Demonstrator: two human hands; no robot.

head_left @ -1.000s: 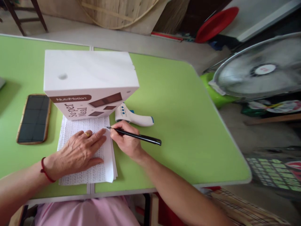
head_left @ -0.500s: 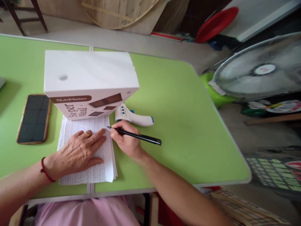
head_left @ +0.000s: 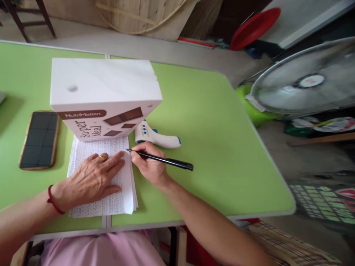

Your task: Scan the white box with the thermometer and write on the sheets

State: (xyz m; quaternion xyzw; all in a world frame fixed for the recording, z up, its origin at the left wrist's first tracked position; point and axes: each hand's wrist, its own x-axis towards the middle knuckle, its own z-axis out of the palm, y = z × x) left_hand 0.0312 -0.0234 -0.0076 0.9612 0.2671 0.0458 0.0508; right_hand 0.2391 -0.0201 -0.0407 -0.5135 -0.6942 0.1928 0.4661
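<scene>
My left hand lies flat with fingers stretched over a stack of paper sheets, whose top sheet is covered in rows of handwriting. Pinched in my right hand is a black pen, its tip at the right part of the top sheet, close to my left index finger. The far end of the paper meets a white box marked NutriMotion Super Meal, which stands upright and hides what is behind it. Just beyond my right hand lies a white infrared thermometer with blue parts.
A smartphone in a brown-edged case rests on the green table left of the paper. Past the table's right edge stands a fan. A red round object and a dark wooden stool are farther back.
The pen's rear end has swung slightly right and down, its tip staying near the same spot. My left hand rests in place on the paper.
</scene>
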